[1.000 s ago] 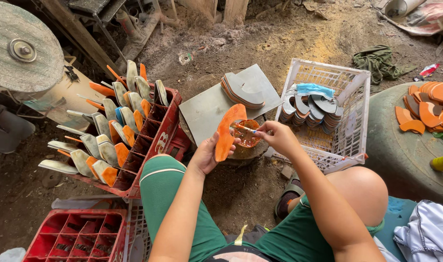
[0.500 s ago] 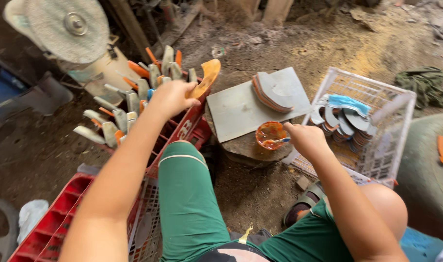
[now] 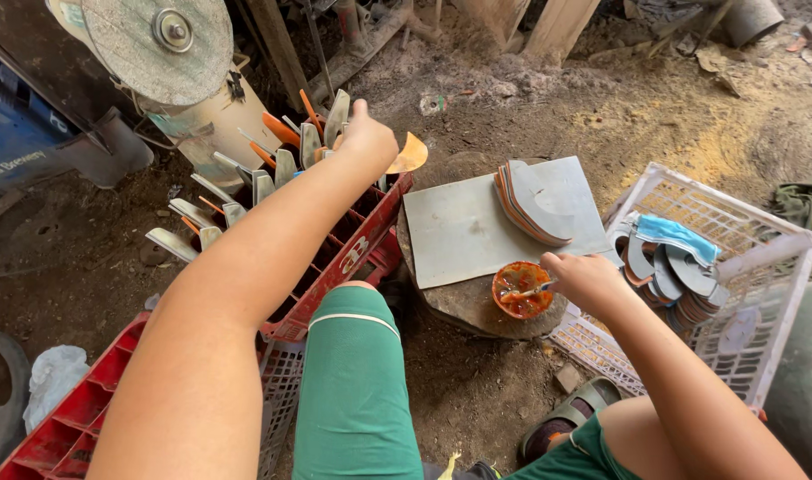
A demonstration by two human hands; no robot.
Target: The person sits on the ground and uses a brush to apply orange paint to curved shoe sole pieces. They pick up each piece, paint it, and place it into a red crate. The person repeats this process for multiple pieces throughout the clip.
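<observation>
Your left hand [image 3: 366, 135] is closed on an orange sole piece [image 3: 409, 155], holding it over the red crate [image 3: 353, 253], where many pieces already stand in slots. Your right hand [image 3: 584, 280] pinches a small brush [image 3: 529, 291] in the glue cup [image 3: 521, 290]. A stack of soles [image 3: 530, 200] and a white basket [image 3: 735, 267] full of them still wait. Your left fingers are hidden, so the exact slot is hard to see.

red plastic crate [image 3: 353, 258], matt grey board [image 3: 468, 227]
</observation>
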